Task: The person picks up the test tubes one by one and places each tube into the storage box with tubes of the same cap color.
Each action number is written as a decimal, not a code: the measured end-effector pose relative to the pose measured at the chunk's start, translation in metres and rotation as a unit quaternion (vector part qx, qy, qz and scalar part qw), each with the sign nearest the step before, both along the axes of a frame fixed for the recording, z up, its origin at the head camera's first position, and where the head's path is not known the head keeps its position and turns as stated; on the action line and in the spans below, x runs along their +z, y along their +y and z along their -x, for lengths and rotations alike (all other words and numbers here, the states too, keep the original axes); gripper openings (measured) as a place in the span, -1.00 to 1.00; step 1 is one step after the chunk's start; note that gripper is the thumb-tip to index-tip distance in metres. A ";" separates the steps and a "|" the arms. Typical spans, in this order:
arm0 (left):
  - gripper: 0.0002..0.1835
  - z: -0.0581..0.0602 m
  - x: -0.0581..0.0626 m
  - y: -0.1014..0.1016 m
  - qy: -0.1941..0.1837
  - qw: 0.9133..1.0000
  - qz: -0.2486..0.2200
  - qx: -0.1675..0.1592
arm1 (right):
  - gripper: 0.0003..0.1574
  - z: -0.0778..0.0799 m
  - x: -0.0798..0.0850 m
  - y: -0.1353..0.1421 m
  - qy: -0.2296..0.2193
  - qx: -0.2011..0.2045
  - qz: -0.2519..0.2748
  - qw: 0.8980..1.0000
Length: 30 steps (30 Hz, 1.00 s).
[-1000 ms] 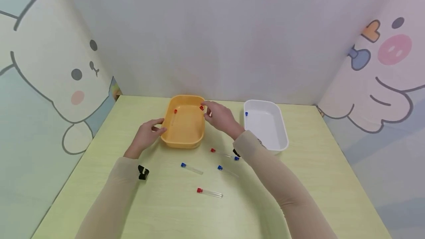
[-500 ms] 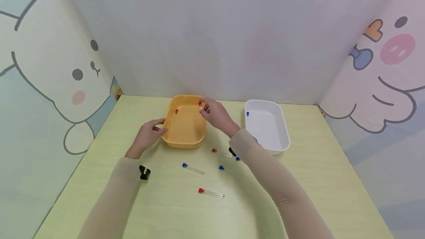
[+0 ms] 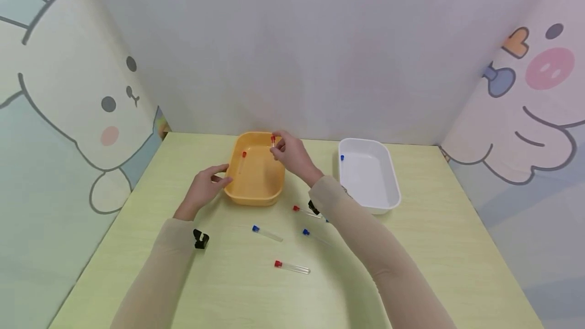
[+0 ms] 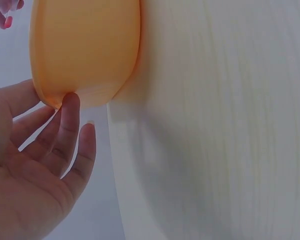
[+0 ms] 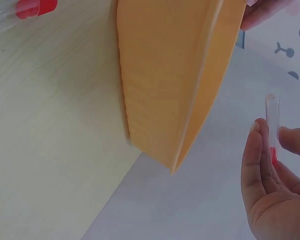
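My left hand (image 3: 203, 189) holds the left rim of the orange tray (image 3: 251, 200); in the left wrist view, fingertips press its outer wall while the thumb goes behind the rim. Over the tray's back right corner, my right hand (image 3: 294, 156) pinches a clear test tube (image 5: 272, 120) with a red cap. In the right wrist view that tube stands between thumb and fingers, its cap toward the palm. Inside the orange tray lies another red-capped test tube (image 3: 244, 155). A white tray (image 3: 396, 198) to the right has a blue cap (image 3: 342, 158) showing at its left wall.
On the table in front of the trays lie a red-capped tube (image 3: 292, 267), a blue-capped tube (image 3: 267, 233), a second blue-capped tube (image 3: 307, 232) and another red-capped tube (image 3: 297, 208) near the right sleeve (image 3: 361, 232). A grey wall (image 3: 292, 55) rises behind the table.
My right hand has moved slightly left and up with the red-capped test tube, which has turned more upright. My left hand stays on the orange tray's rim.
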<state>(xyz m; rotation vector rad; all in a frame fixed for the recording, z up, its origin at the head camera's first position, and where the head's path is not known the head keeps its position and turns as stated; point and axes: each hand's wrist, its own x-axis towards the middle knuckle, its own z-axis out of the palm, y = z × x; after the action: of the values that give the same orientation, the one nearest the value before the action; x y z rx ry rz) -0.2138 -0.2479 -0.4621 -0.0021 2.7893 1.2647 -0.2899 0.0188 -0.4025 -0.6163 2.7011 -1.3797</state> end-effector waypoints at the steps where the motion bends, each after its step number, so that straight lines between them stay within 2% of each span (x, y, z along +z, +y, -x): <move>1: -0.40 0.000 0.000 0.000 0.000 1.000 0.000 -0.001 | -0.41 0.000 0.000 -0.001 -0.004 -0.001 0.005 1.000; 14: -0.41 -0.003 -0.001 -0.001 0.016 1.000 -0.001 -0.004 | -0.38 0.007 -0.003 -0.014 -0.037 -0.018 0.043 0.998; 30: -0.42 -0.003 0.002 -0.001 0.011 1.000 -0.005 -0.006 | -0.34 0.028 -0.013 -0.036 -0.089 -0.028 0.051 0.994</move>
<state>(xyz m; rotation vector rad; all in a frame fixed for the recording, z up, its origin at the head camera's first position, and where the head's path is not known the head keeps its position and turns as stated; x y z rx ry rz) -0.2111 -0.2490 -0.4603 0.0290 2.7969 1.2837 -0.3177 -0.0177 -0.4156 -0.4038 2.5396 -1.5141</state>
